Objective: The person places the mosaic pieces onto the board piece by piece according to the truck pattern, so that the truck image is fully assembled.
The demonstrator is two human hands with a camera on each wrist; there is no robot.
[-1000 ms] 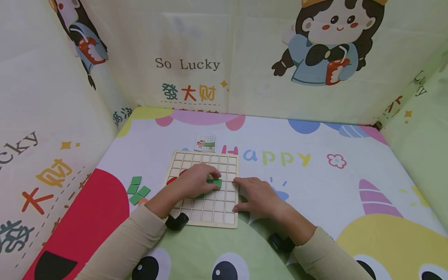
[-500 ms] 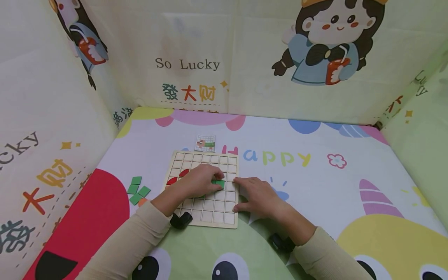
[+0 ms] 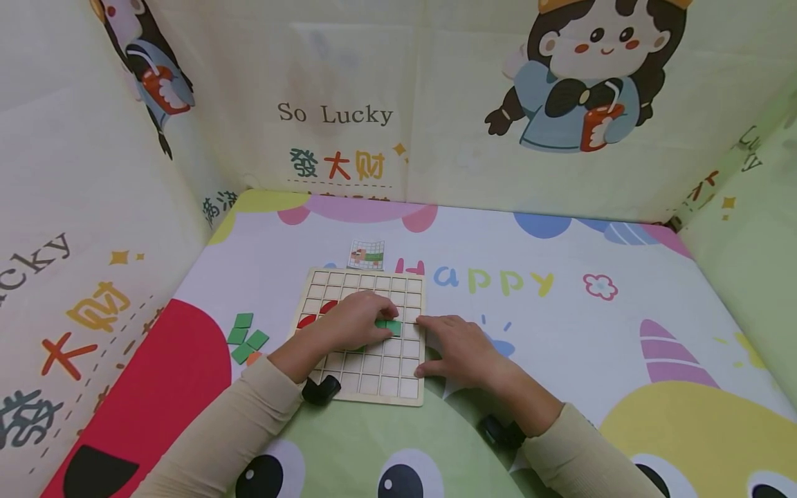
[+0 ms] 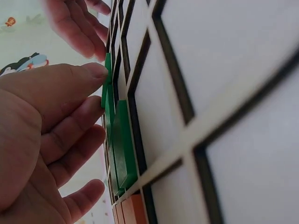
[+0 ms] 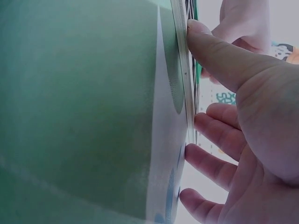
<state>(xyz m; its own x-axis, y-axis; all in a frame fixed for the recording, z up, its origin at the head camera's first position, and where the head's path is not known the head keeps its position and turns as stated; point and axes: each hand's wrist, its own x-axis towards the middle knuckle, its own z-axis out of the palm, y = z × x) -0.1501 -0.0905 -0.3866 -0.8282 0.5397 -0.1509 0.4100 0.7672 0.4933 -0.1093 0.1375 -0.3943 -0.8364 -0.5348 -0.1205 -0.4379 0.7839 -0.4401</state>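
Left of the board [image 3: 375, 384], well apart from it, four green tiles [image 3: 236, 336] lie loose on the desk [image 3: 548, 332], with an orange piece [image 3: 252, 357] showing beside my left sleeve [image 3: 218, 422]. A black device [image 3: 321, 391] at that wrist is by the board's near left corner. On the board's left part I see two red pieces [image 3: 306, 321]. My left hand [image 3: 356, 320] reaches over the board's middle, its grip pinching a green piece [image 3: 394, 328] between thumb and fingertip at the board's surface, right of centre. Under that hand, other green pieces [image 4: 124, 144] and some orange pieces [image 4: 134, 209] sit on the board. A small picture card [image 3: 366, 255] lies just beyond the board's far edge. At the board's right edge, my right hand [image 3: 463, 346] rests with its grip spread, thumb and forefinger touching the rim and well apart from each other.
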